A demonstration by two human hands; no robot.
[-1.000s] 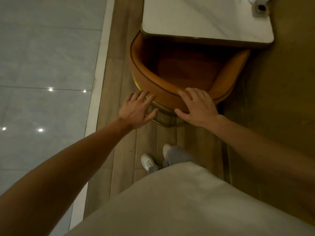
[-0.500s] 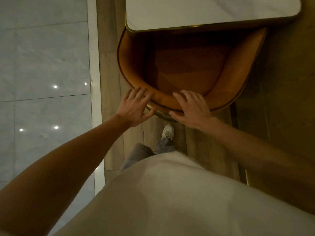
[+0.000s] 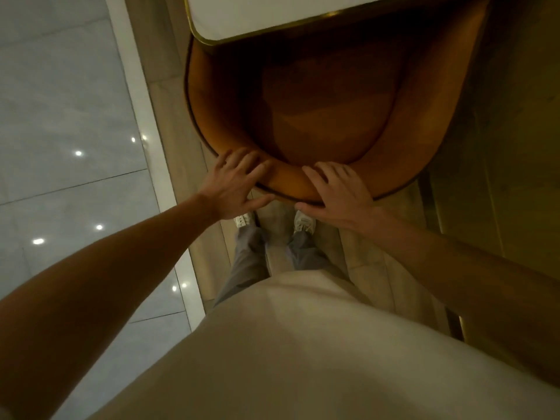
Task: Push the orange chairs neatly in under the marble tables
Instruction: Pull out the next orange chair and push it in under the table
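An orange tub chair (image 3: 318,110) with a curved backrest stands right in front of me, its front tucked under the white marble table (image 3: 260,13), which has a gold rim. My left hand (image 3: 236,183) lies over the left part of the backrest's top edge, fingers spread on top and thumb below. On the same edge, a little to the right, rests my right hand (image 3: 339,192), fingers draped over the top and thumb under the rim. The seat's front is hidden by the tabletop.
I stand on a strip of wooden floor (image 3: 281,225), my white shoes just behind the chair. Glossy grey tile floor (image 3: 66,116) with a pale border lies to the left. A wall or panel with gold trim (image 3: 515,147) runs along the right side.
I have stepped closer, so the chair looks larger and the table has slid toward the top of the view. My left hand has moved from beside the backrest onto it; both hands remain there.
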